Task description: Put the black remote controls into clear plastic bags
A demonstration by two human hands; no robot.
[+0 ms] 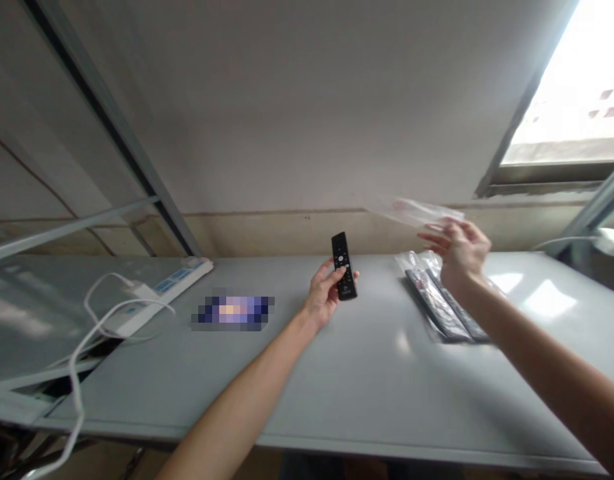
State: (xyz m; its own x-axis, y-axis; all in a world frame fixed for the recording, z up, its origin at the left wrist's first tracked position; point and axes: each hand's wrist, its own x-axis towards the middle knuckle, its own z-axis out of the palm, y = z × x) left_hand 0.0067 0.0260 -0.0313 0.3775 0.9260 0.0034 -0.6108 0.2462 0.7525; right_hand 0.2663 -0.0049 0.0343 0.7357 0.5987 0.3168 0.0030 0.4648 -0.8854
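A black remote control (343,267) is held nearly upright above the grey table (367,387), its buttons facing the camera. My left hand (325,293) grips its lower half, with the thumb over the buttons. To the right, my right hand (461,250) pinches one end of a clear plastic sleeve (407,211), which stretches out leftward in the air and looks flat. Below that hand, dark items in clear plastic bags (439,307) lie on the table, partly hidden by my right wrist and forearm.
A white power strip (187,272) with a plugged-in charger (141,292) and looping white cable (75,380) lies at the left. Beside it is a blurred-out, bluish flat object (233,311). Metal frame bars, a back wall and a window (577,113) surround the table.
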